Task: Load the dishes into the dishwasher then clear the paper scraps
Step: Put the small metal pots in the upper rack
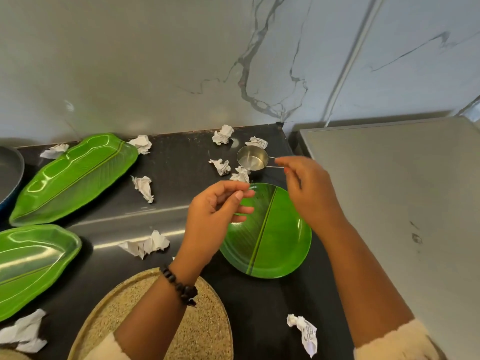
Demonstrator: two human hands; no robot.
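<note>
Hovering over the round green plate (270, 235) — both hands loose, holding nothing.
Left hand (215, 216) at nine o'clock, right hand (309, 188) at twelve, beside the steel cup (252, 158).

- The dark pan (10, 172) at the far left was cut by the frame edge; only its right rim showed.
- The lower leaf-shaped plate (33, 266) ran off the left edge.
- The left hand (215, 211) hid part of the round green plate (272, 235); its fingertips were blurred.
- The right hand (309, 188) covered the end of the steel cup's handle (272, 162), contact unclear.
- The speckled tan plate (207, 320) lay partly under the left forearm and was cut by the bottom edge.
</note>
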